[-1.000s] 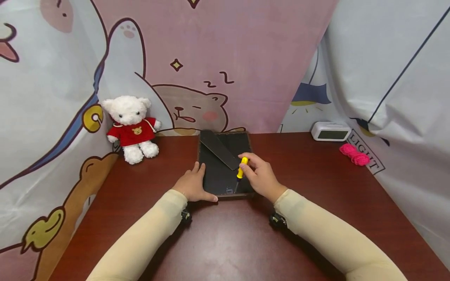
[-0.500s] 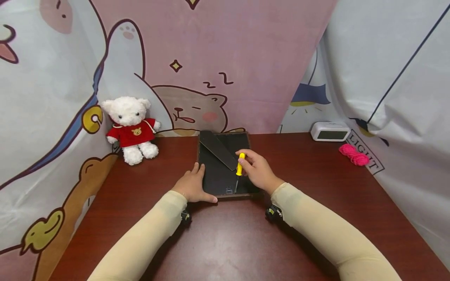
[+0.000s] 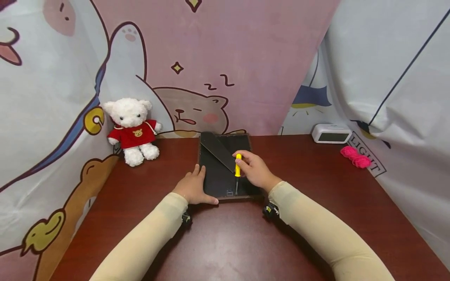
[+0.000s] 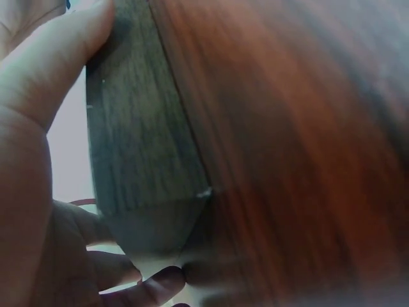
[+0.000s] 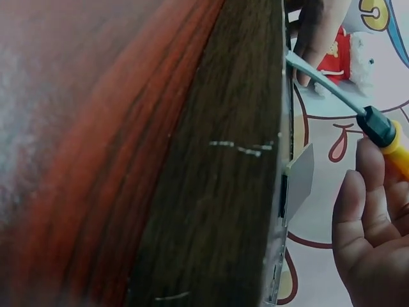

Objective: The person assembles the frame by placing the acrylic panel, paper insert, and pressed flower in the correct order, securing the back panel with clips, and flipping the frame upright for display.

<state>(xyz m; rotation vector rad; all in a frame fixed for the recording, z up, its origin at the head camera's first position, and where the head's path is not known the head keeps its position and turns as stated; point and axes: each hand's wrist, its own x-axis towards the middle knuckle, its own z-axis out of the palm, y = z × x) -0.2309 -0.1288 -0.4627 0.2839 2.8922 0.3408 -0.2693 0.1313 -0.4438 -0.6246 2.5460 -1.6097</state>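
Observation:
A picture frame [image 3: 218, 181] lies face down on the table, its black back up and its stand leg [image 3: 218, 152] slanting across it. My left hand [image 3: 191, 188] braces the near left corner, fingers spread along the left side and thumb along the near edge. The left wrist view shows that thumb on the dark wooden rim [image 4: 140, 128]. My right hand [image 3: 258, 171] grips a yellow screwdriver [image 3: 238, 166] by its handle. In the right wrist view the shaft [image 5: 332, 88] slants to the frame's inner edge. Beside the tip sits a small metal piece [image 3: 230, 192].
A white teddy bear in a red top [image 3: 133, 130] sits at the back left. At the back right are a white digital clock [image 3: 331, 134] and a pink yarn bundle [image 3: 356, 157]. Printed curtains [image 3: 253, 78] hang behind the reddish-brown table [image 3: 225, 242].
My right hand has shifted a little to the left, and the screwdriver has come more upright. The left hand, frame and stand leg have stayed in place.

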